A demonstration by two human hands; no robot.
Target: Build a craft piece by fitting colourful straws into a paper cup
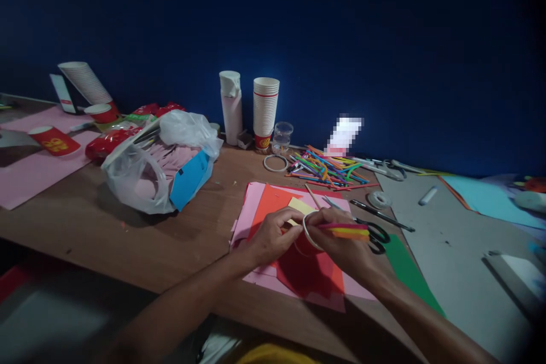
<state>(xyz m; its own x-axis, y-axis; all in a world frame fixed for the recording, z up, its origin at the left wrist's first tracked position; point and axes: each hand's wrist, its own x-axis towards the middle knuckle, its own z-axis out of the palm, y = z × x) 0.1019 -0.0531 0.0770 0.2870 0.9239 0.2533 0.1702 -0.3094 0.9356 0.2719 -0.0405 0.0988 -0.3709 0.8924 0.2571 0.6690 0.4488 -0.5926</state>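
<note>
Between my two hands is a red paper cup (310, 235), its white rim tilted up toward me. My left hand (275, 234) pinches the rim from the left with thumb and fingers. On the other side, the fingers of my right hand (341, 242) close around the cup's edge. Pink, yellow and orange strips (346, 231) stick out to the right across my right hand; whether they are held or fixed to the cup I cannot tell. Beneath lie orange paper (268, 205) and pink sheets (244, 219). Black-handled scissors (377, 237) rest by my right hand.
A plastic bag (128, 179) with pink pieces stands left. Stacked cups (266, 114) and a clear container (282, 136) line the back wall. Colourful sticks (324, 168), a tape roll (379, 200), a black pen (381, 215) and green paper (412, 273) lie right of centre.
</note>
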